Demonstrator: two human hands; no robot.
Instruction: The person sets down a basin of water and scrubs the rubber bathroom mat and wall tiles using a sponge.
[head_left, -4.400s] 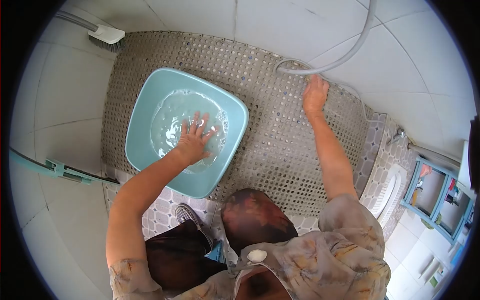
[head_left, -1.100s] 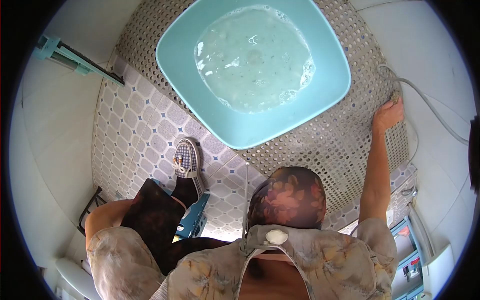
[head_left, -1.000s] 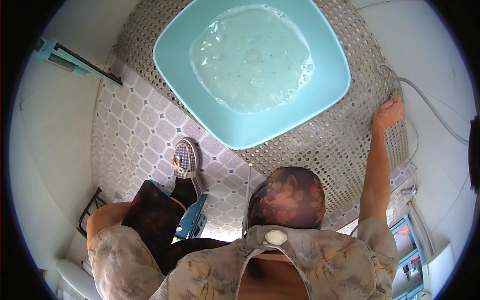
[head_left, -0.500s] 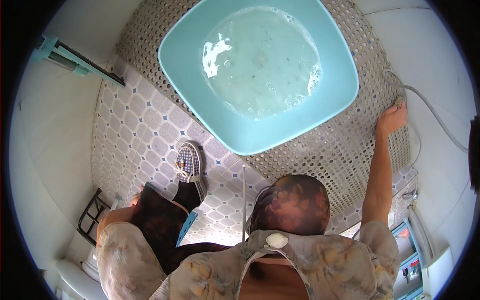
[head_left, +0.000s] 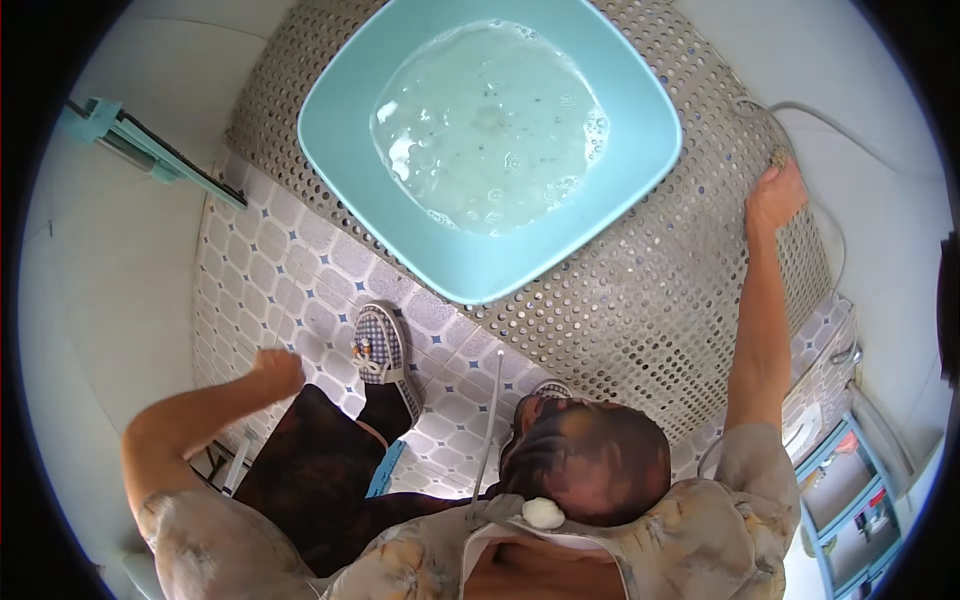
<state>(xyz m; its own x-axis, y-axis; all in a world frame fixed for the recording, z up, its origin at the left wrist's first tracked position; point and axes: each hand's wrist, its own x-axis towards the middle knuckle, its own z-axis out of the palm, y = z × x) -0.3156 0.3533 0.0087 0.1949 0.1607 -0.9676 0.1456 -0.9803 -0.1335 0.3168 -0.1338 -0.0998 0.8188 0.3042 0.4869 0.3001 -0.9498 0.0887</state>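
Observation:
My right hand point(head_left: 778, 198) reaches far out to the right, low by the wall, over the edge of the perforated mat point(head_left: 640, 275). Its fingers are closed on a small brownish, rough-textured scrubber point(head_left: 780, 157), mostly hidden by the hand. My left hand point(head_left: 277, 372) is curled into a fist beside my left knee, above the tiled floor, and nothing shows in it. A large light-blue basin point(head_left: 470, 270) stands on the mat between my arms, holding cloudy water point(head_left: 480, 130) with bubbles and dark specks. Neither hand touches the basin.
A grey hose point(head_left: 835, 125) runs along the right wall past my hand. A light-blue squeegee mop head point(head_left: 165, 155) leans at the left wall. A blue shelf rack point(head_left: 840, 500) stands at lower right. My checked shoe point(head_left: 381, 345) rests on patterned tiles point(head_left: 270, 260).
My left hand has come forward from behind my knee into plain view as a fist. My right hand stays near the wall with the scrubber. The whole view has shifted slightly.

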